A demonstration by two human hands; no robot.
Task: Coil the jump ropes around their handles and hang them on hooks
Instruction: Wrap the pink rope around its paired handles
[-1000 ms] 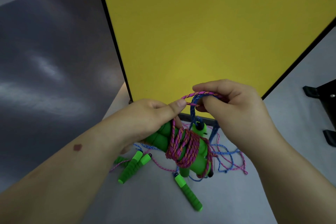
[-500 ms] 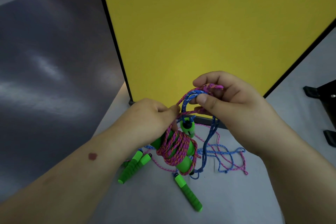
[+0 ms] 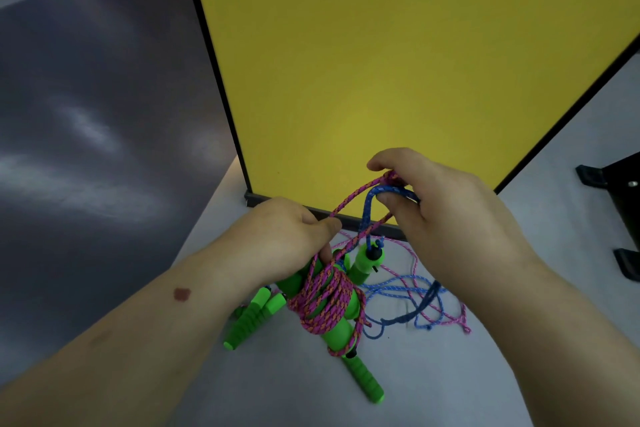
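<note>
My left hand grips a pair of bright green jump-rope handles held above the table, with a pink-orange rope coiled several times around them. From the coil a pink loop and a dark blue rope rise to my right hand, which pinches both between thumb and fingers. A green handle end with a black cap points up below that hand. No hooks are in view.
Loose blue and pink rope lies tangled on the grey table. More green handles rest there, two at the left and one near the front. A yellow panel stands behind. Black brackets sit at the right edge.
My right hand has lifted and pulled the pink and blue loops up and to the right, drawing them taut. The handle bundle in my left hand has tilted more upright.
</note>
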